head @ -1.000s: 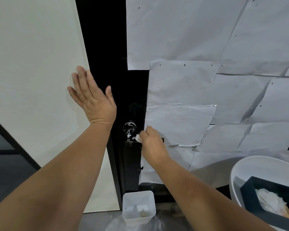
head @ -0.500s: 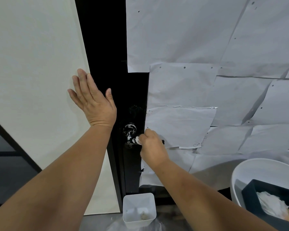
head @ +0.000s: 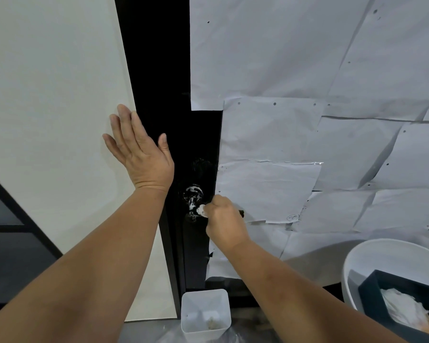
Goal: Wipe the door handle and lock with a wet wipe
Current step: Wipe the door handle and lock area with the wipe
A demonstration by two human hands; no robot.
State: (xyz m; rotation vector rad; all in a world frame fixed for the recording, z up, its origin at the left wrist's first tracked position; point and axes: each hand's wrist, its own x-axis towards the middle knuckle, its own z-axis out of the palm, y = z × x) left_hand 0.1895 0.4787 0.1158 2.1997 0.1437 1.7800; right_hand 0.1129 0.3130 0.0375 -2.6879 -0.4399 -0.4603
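I see a black door (head: pixel 156 70) papered with white sheets (head: pixel 270 50), white smears on its black handle (head: pixel 193 198), and a white wipe (head: pixel 201 209).

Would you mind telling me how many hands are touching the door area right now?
2. The left hand rests flat beside the black frame; the right hand grips a wet wipe at the door handle.

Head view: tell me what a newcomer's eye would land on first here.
First, the two bare arms reaching to the black door: the left hand is spread flat near its left edge, and the right hand pinches a white wet wipe at the smeared door handle. Next, the taped paper sheets covering the right side, and the white bin on the floor below.
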